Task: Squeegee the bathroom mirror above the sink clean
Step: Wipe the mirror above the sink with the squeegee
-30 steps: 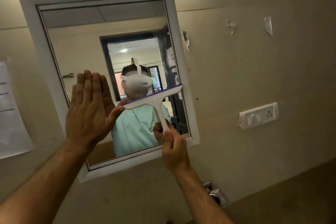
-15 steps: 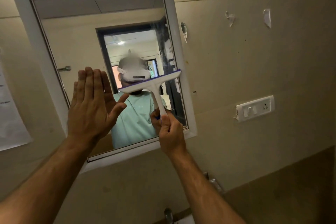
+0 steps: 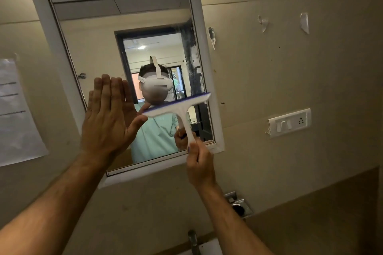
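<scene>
Squeegee: handle is gripped by the right hand, blade laid on the mirror, lower right.
Left hand: flat, nothing grasped.
Progress: dark smears are left upper right; unfinished, judged.

The left hand is held up flat, its back turned toward the camera, the fingers straight and pressed together and pointing upward, the thumb spread out to the right. The left forearm is stretched up from the lower left corner of the view. The right hand is raised lower and to the right, its fingers curled round the handle of a white squeegee. The right forearm is extended up from the bottom edge, the wrist kept roughly straight. Both forearms are bare.
</scene>
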Available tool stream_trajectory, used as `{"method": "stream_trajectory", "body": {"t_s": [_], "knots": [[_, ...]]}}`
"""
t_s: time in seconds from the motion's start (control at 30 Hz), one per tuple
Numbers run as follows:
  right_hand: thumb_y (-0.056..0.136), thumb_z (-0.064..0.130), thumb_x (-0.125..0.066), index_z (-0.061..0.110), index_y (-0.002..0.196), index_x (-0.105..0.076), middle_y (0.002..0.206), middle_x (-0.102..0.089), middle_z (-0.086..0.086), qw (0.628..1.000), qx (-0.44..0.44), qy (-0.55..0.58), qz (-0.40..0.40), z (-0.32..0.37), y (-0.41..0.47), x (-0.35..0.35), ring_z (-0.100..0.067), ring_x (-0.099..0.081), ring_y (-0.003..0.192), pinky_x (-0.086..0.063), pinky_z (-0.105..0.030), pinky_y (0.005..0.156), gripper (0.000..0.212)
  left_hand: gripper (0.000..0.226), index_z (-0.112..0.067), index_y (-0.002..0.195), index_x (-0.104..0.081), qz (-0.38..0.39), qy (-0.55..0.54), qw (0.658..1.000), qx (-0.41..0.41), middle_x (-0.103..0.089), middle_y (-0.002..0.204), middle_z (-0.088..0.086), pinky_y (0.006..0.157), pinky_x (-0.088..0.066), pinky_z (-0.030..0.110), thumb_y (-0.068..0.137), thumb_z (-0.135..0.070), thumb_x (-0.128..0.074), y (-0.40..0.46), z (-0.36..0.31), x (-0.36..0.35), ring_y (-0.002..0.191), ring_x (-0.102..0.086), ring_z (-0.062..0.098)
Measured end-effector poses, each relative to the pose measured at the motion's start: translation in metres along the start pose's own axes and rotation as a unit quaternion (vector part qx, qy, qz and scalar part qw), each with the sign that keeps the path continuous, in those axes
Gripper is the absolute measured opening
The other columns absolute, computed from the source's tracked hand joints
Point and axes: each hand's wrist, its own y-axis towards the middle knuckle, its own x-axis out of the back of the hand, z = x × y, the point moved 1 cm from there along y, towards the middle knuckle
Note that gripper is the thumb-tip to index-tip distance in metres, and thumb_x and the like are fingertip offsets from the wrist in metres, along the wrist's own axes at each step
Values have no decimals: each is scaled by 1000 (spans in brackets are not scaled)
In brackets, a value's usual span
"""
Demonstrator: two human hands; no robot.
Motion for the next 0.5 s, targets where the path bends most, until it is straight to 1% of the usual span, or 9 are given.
{"method": "stream_trajectory", "body": {"t_s": [0.07,0.1,0.13,0.2,0.23,0.3,0.37,0.5], "knots": [[103,42,-30,19,104,-58,72,-55,7,1000,1,-14,-6,12,20,-3,5,-55,58,-41,-10,48,37,105,-1,160,2,0,-5,1000,0,8,169,18,128,-5,51,91,-80,-10,-2,-1,0,157,8,29],[103,42,-29,13,108,-59,79,-58,3,1000,-1,-21,-4,13,26,-4,8,-56,64,-42,-9,52,42,105,-1,160,2,1,-5,1000,0,8,169,18,128,-5,51,91,-80,-10,-3,-1,0,157,8,29],[103,42,-29,10,111,-59,83,-60,0,1000,-4,-25,1,12,28,-4,9,-57,69,-43,-8,54,44,105,-2,160,2,5,-3,1000,3,8,169,18,128,-5,51,91,-80,-8,-5,-1,0,157,8,29],[104,41,-29,15,112,-59,81,-61,1,1000,-13,-25,8,5,20,-5,8,-58,73,-44,-10,55,41,106,-3,160,3,15,1,1000,9,10,169,17,128,-4,50,90,-81,-8,-10,-2,-2,157,10,28],[104,41,-30,21,107,-59,76,-59,4,1000,-14,-23,3,1,12,-6,7,-58,69,-43,-11,53,35,106,-3,160,4,17,1,1000,11,11,169,17,128,-4,49,90,-81,-8,-13,-2,-3,157,10,27],[103,40,-31,34,93,-54,66,-51,8,1000,-15,-16,-14,-7,-5,-8,4,-54,59,-41,-12,49,26,105,-4,160,4,23,4,1000,12,11,169,16,128,-2,48,90,-80,-12,-19,-3,-4,157,11,27],[102,42,-31,34,85,-50,61,-47,6,999,-30,-20,-25,-13,-18,-10,-1,-49,52,-38,-16,45,27,104,-4,160,5,26,10,1000,11,12,169,16,128,-1,47,90,-78,-16,-24,-3,-6,157,11,27],[102,42,-31,32,82,-48,59,-45,5,998,-46,-40,-15,-26,-36,-4,-4,-45,47,-35,-20,41,28,103,-4,160,5,27,20,999,12,12,169,16,128,0,45,91,-76,-20,-33,-2,-8,157,11,27]]}}
